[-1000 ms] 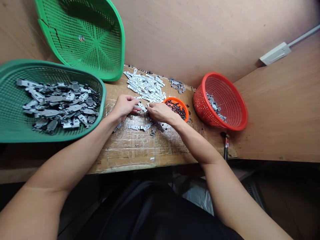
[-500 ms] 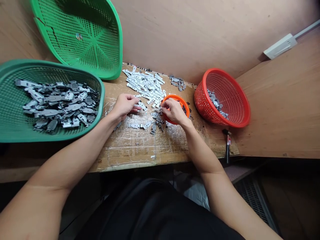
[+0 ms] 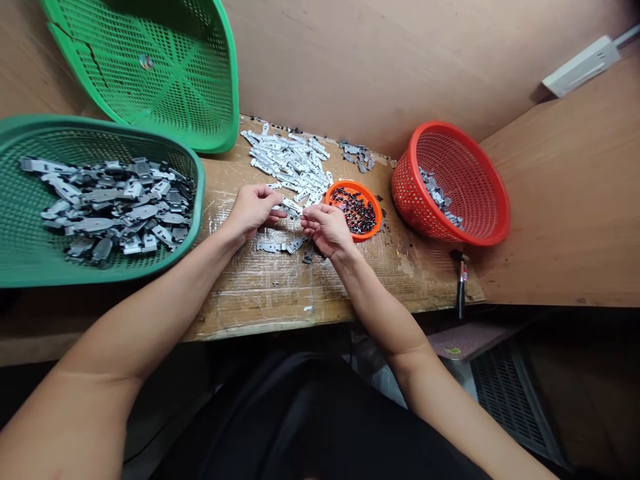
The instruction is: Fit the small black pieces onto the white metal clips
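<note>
My left hand (image 3: 254,210) pinches one end of a silvery metal hinge arm (image 3: 291,205) above the bench. At its other end is my right hand (image 3: 326,225), fingers pressed together; whether a small part sits between them I cannot make out. Just right of that hand stands a shallow orange bowl (image 3: 379,223) holding small dark pieces (image 3: 353,210). Behind both hands lies a pile of pale metal arms (image 3: 287,160). Several loose grey metal parts (image 3: 283,247) rest on the bench in front of my fingers.
At left is a dark green basket (image 3: 201,200) full of metal hinge parts, with a bright green basket (image 3: 233,100) leaning behind. A red basket (image 3: 410,200) with grey parts stands right, near a black-handled brush (image 3: 461,293). Small grey plates (image 3: 357,155) lie by the back wall.
My right hand has moved left from the orange bowl to the end of the metal arm in my left hand. The bowl's contents now show. The view has shifted slightly.
</note>
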A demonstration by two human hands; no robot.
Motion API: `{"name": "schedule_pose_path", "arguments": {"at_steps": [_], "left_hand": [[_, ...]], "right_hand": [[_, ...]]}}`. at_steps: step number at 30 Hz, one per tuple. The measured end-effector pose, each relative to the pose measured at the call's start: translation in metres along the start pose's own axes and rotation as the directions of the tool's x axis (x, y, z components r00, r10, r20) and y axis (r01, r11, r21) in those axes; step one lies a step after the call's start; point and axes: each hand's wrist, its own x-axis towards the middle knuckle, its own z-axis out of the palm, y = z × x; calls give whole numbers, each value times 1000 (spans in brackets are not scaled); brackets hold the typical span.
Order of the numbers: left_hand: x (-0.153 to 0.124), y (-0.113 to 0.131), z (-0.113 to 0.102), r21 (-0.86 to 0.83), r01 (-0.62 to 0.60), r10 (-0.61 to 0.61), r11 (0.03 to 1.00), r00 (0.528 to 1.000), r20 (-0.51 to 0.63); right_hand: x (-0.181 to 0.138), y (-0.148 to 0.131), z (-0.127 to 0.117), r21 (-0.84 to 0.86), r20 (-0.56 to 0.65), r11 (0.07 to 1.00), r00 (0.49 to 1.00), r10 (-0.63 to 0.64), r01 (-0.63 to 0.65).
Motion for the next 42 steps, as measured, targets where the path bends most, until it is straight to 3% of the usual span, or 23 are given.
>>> {"name": "schedule_pose_path", "arguments": {"at_steps": [21, 28, 32, 36, 42], "left_hand": [[-2, 0, 3, -24, -4, 4, 1000, 1000, 18], [-6, 0, 4, -18, -10, 11, 1000, 998, 65], [-8, -2, 4, 1, -28, 27, 1000, 990, 138], [-10, -6, 4, 71, -69, 50, 995, 969, 244], [-12, -9, 9, 25, -55, 47, 998, 966, 253]], "right_hand": [[-4, 13, 9, 48, -50, 998, 998, 49, -47], [-11, 6, 7, -49, 84, 995, 992, 91, -87], [-13, 8, 3, -123, 151, 991, 987, 62, -43], [-18, 13, -1, -190, 194, 977, 979, -55, 93], [-24, 14, -7, -300, 175, 937, 976, -130, 179]]}}
